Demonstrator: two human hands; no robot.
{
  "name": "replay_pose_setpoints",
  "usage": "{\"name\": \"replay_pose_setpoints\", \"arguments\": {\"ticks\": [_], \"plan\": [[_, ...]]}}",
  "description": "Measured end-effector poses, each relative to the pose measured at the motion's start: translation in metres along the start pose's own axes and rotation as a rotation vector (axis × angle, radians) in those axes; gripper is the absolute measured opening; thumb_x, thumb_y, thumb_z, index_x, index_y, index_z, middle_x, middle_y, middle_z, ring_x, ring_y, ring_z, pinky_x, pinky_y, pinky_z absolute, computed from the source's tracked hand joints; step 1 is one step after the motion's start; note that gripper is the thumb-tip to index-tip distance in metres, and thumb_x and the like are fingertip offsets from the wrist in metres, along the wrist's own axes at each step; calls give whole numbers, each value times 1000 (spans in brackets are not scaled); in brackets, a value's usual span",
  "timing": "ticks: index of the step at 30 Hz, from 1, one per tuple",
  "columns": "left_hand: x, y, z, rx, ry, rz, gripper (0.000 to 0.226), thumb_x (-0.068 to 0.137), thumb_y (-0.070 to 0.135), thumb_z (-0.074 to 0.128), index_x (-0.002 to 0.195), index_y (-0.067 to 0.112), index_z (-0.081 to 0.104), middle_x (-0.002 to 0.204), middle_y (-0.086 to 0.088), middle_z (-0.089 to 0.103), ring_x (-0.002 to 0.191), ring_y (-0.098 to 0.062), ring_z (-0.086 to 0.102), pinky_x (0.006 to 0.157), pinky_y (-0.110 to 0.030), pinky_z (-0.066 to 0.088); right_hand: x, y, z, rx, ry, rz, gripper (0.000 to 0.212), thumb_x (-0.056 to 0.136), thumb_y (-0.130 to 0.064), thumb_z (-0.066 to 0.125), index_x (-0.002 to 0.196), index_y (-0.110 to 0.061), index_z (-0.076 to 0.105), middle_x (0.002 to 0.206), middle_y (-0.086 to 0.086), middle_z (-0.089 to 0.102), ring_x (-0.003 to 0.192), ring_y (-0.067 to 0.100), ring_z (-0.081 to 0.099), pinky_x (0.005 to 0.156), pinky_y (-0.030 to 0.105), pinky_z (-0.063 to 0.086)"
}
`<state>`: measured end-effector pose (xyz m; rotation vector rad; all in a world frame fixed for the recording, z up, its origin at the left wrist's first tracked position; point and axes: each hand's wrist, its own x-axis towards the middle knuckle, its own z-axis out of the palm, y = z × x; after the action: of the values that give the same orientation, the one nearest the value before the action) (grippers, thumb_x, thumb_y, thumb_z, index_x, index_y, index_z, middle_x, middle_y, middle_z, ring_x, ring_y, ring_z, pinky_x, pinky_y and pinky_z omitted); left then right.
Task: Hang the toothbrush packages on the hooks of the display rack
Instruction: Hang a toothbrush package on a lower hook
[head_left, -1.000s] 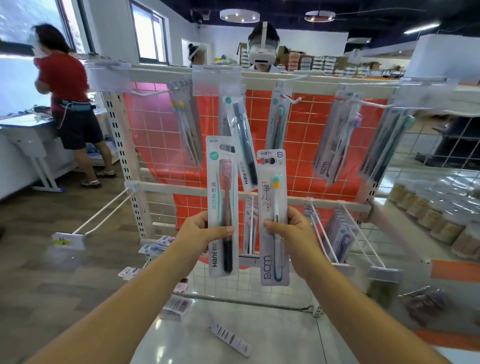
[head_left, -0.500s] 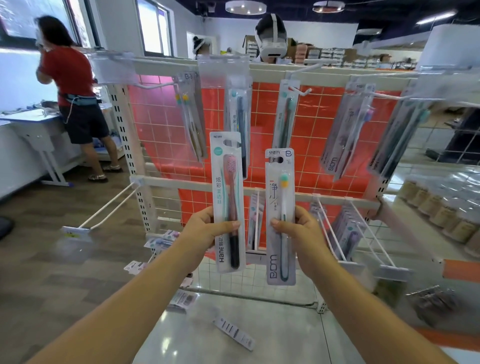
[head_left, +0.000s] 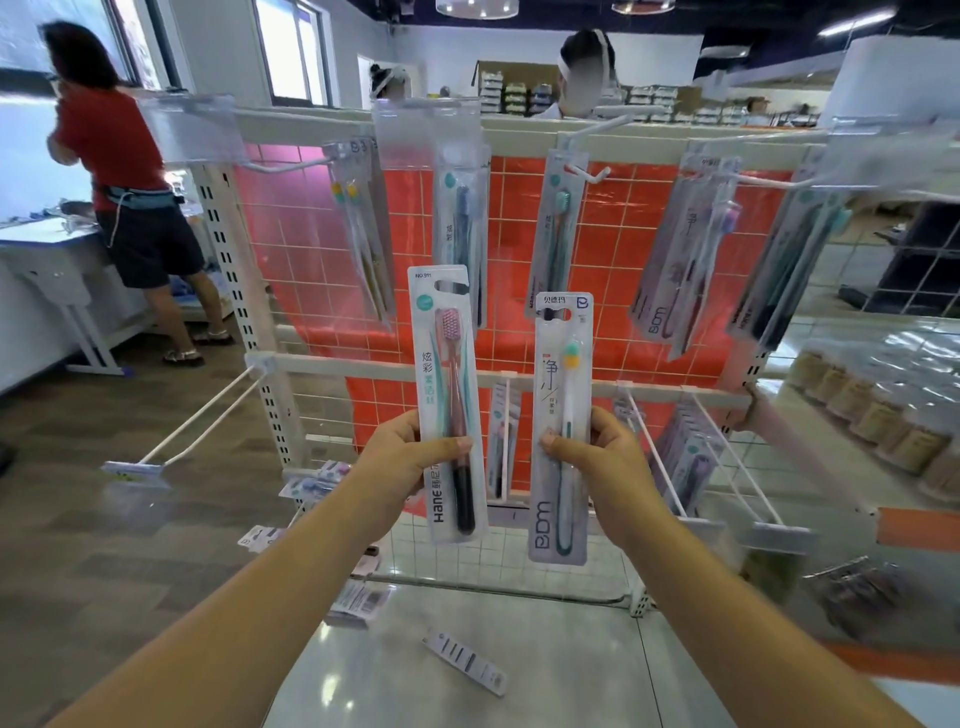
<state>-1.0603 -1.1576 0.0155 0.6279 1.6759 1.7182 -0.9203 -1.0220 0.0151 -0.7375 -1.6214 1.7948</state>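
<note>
My left hand (head_left: 402, 460) grips a Hane toothbrush package (head_left: 449, 364) with a pink-headed brush, held upright. My right hand (head_left: 602, 457) grips a BDM toothbrush package (head_left: 561, 384) with a green and yellow brush head, also upright. Both are held side by side in front of the white display rack (head_left: 332, 366) with its red tiled back panel. Several packages hang from the upper hooks, among them one at centre (head_left: 460, 218) and one on a white hook (head_left: 587, 171). An empty double hook (head_left: 202, 426) sticks out at the lower left.
A loose package (head_left: 465, 660) lies on the glossy base shelf, others lie at the rack's foot (head_left: 358, 600). Lower right hooks (head_left: 691, 457) carry more packages. A person in red (head_left: 119, 156) stands at the far left by a table; another person (head_left: 584, 73) is behind the rack.
Both hands with their packages have sunk slightly in view and the rack has come a little closer. The grips are unchanged.
</note>
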Motion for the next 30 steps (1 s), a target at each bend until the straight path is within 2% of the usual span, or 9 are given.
{"name": "replay_pose_setpoints", "arguments": {"ticks": [2,7,12,17,20,22,25,28,30], "plan": [[1,-1,2,-15,-3,-3,21,78,1,68,96,10,65,99,-13,71,95,-31,66,82,-40,54,2,2,-2,-2,12,3,35,82,-2,66,114,-11,59,97,5,68,88,22,66,76,38,54],[3,-2,4,13,-33,6,23,79,1,66,102,9,65,98,-10,72,92,-26,68,75,-34,55,5,5,-8,12,36,7,36,82,-1,66,114,-14,58,95,2,69,83,17,67,67,30,54],[4,-11,-2,26,-18,-19,27,78,3,67,104,8,64,98,-10,72,94,-28,67,84,-43,53,3,16,-13,-16,52,42,36,82,-5,66,117,-13,58,100,2,69,88,20,67,70,34,55],[0,-27,-13,25,21,-64,26,78,0,66,103,9,64,91,-7,73,92,-28,67,84,-42,52,0,30,-19,-33,70,94,34,81,-3,67,113,-12,60,99,4,69,89,23,67,72,37,55],[-3,-37,-18,14,43,-78,25,78,-1,65,100,11,66,91,-8,73,90,-28,67,79,-40,53,-2,39,-23,-40,84,125,30,81,-3,68,107,-13,61,97,4,69,88,24,67,74,39,55],[-5,-43,-21,16,47,-91,23,79,-1,64,97,13,66,89,-6,73,87,-27,68,76,-40,53,-5,44,-26,-45,95,139,26,81,-3,67,102,-17,61,92,1,69,83,20,66,67,33,54],[-8,-54,-24,21,50,-112,23,79,-2,63,97,12,66,90,-6,73,88,-28,68,79,-42,53,-9,52,-30,-40,109,154,24,81,-1,67,92,-22,61,85,-3,68,76,16,65,60,27,51],[-12,-66,-25,17,71,-155,25,78,-4,64,100,10,66,94,-9,73,90,-30,67,77,-40,53,-14,61,-34,-45,117,186,26,81,0,67,91,-23,60,88,-1,67,80,19,65,65,31,52],[-14,-75,-26,19,78,-169,25,78,-5,63,96,11,66,87,-5,74,83,-27,68,69,-36,52,-17,67,-36,-57,127,207,26,80,0,67,94,-21,61,92,2,67,82,21,64,68,32,53]]}}
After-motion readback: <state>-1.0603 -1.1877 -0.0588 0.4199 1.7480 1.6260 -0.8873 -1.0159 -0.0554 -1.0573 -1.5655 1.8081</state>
